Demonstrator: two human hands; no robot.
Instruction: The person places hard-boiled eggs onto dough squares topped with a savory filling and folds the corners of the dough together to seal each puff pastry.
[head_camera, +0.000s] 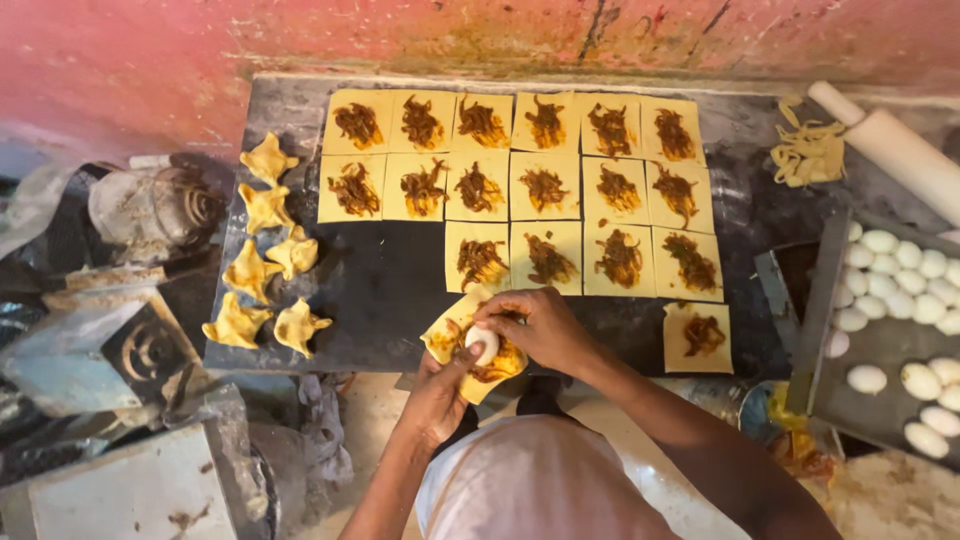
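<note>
My left hand (437, 392) cups a yellow pastry square (445, 335) with brown filling at the near edge of a dark slab (390, 285). My right hand (540, 325) presses a peeled white egg (484, 343) into that square and folds its top edge over. Several more filled pastry squares (545, 190) lie in rows on the slab beyond my hands. One separate filled square (698, 337) lies to the right.
Several folded pastry parcels (262, 270) sit along the slab's left edge. A tray (830, 300) of peeled eggs stands at right, with a white rolling pin (900, 150) and dough scraps (808, 152) behind it. Metal clutter (120, 350) fills the left. A pink wall backs the slab.
</note>
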